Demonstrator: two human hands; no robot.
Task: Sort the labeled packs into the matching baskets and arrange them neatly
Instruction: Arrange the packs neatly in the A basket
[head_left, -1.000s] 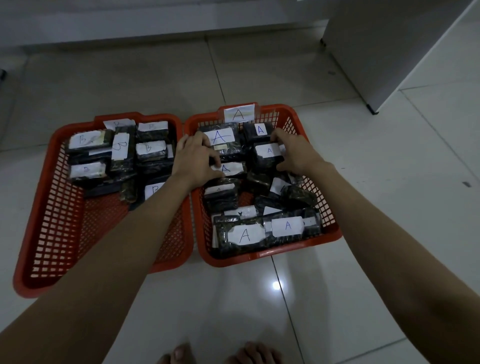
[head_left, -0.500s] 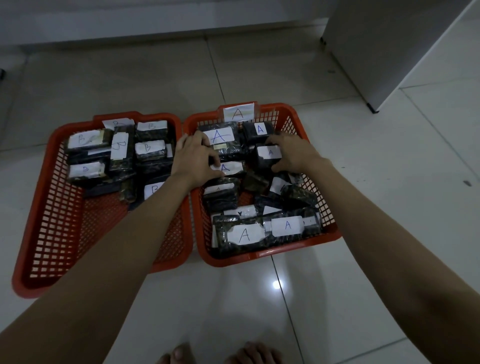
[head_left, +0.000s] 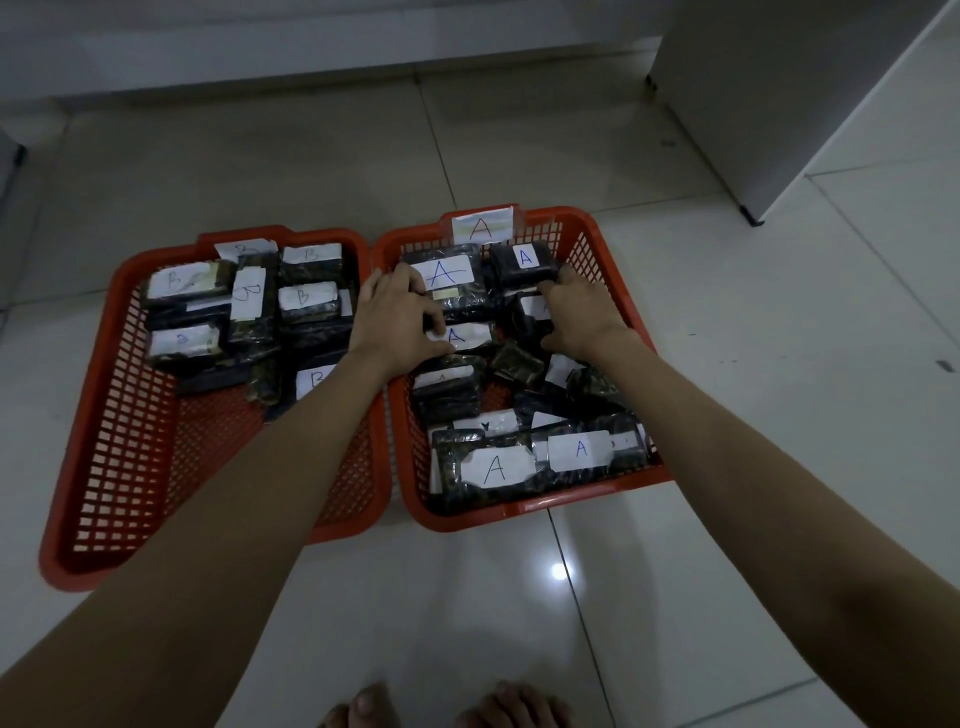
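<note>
On the pale tiled floor, across the middle of the frame, two red mesh baskets stand side by side with their long rims touching. At centre left, the left basket carries a paper tag at its far rim and holds dark packs marked B; six white labels can be counted there, all crowded into the far half, so the near half is bare mesh with room to spare. At centre right, the right basket bears a tag marked A on its far rim and is filled nearly from rim to rim with packs marked A; about eight labels show (some are half buried or covered by the hands, so the count is not sure). A small patch of mesh shows in its middle.

Both arms reach into the far part of the right basket. The left hand lies over the shared rim side, fingers curled, thumb and forefinger pinching the edge of a pack with an A label. The right hand has its fingers bent down over another pack, gripping it just below the small pack at the far right corner.

A white cabinet stands at the upper right, well apart from the baskets, with open floor to the right. Bare toes show at the bottom edge.
</note>
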